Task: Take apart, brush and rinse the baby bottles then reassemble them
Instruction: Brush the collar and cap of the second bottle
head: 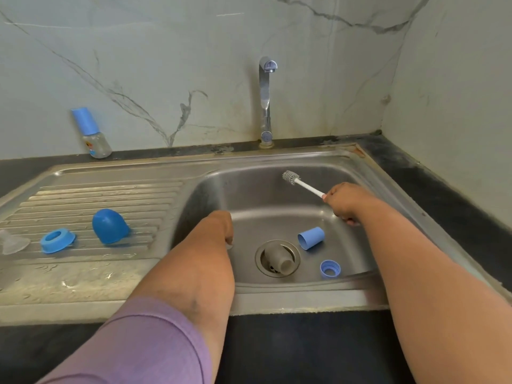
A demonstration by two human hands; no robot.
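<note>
Baby bottle parts spread over a steel sink, a brush held above the basin.

From the left: a clear nipple (12, 242), blue ring (57, 240) and blue dome cap (110, 226) lie on the drainboard (83, 284); an assembled bottle (92, 133) stands on the surface behind. The left hand (221, 227) reaches into the basin, its fingers hidden, so I cannot tell their state. A bottle (278, 259) lies on the drain, with a light-blue cap (311, 238) and threaded ring (330, 269) beside it. The right hand (346, 200) has its fingers curled round the brush (302, 184).
</note>
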